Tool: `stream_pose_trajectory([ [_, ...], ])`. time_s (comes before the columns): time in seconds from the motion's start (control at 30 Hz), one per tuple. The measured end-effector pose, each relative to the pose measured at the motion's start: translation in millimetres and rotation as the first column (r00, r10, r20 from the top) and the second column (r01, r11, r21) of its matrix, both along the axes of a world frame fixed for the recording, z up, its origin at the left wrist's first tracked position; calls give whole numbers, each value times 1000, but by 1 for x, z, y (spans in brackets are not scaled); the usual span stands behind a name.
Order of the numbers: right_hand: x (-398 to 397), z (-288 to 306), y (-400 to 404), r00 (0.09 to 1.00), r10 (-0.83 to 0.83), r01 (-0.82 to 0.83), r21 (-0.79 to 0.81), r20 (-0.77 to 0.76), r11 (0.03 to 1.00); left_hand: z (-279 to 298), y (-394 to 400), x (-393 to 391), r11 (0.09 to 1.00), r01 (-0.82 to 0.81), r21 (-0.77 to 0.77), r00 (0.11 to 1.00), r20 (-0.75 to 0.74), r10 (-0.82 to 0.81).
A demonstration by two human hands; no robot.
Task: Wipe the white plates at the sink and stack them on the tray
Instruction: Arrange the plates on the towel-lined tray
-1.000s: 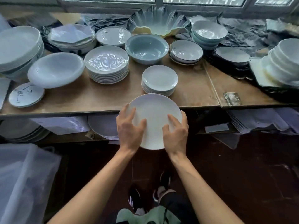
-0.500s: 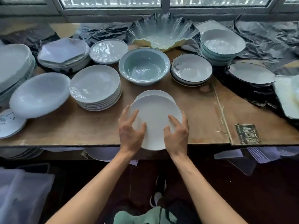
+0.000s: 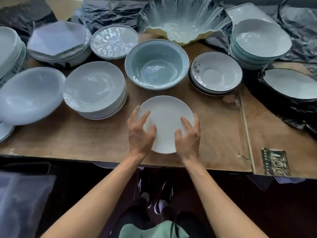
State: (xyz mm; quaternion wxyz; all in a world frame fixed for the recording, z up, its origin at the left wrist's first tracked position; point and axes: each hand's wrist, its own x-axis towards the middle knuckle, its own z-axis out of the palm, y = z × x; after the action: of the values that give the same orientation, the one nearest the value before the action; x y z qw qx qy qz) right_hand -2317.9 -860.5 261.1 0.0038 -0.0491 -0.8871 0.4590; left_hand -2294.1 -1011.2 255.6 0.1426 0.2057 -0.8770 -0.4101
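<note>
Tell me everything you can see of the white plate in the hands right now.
The white plate is round, plain and glossy, ceramic by its look, unmarked, and face-up over the wooden table near its front edge. The left hand and right hand grip its near rim, thumbs on its face. What lies beneath is hidden.

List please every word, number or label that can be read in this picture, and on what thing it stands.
No text can be read.
Printed label on the wooden table: dark pattern, too blurred to read.
White plate held by the left hand and right hand: no marking.
</note>
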Motion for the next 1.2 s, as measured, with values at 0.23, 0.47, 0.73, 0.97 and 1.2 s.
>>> stream_pose_trajectory([
  [0.23,-4,-12,-8,999,-29,27,43,24,999,-13,-4,-7,999,-20,27,1000,1,20],
  [0.47,-7,-15,-8,999,-44,44,63,3,997,-16,-3,-8,999,-23,39,1000,0,24],
  [0.73,-8,-17,-9,999,-41,40,80,14,996,-16,-1,-10,998,-37,60,999,18,36],
  [0.97,-9,-22,-4,1000,-10,7,84,29,996,-17,1,-12,997,-46,55,999,25,45],
  [1.2,-8,-25,-3,999,9,-11,76,33,997,-21,2,-13,999,-40,22,999,26,39],
])
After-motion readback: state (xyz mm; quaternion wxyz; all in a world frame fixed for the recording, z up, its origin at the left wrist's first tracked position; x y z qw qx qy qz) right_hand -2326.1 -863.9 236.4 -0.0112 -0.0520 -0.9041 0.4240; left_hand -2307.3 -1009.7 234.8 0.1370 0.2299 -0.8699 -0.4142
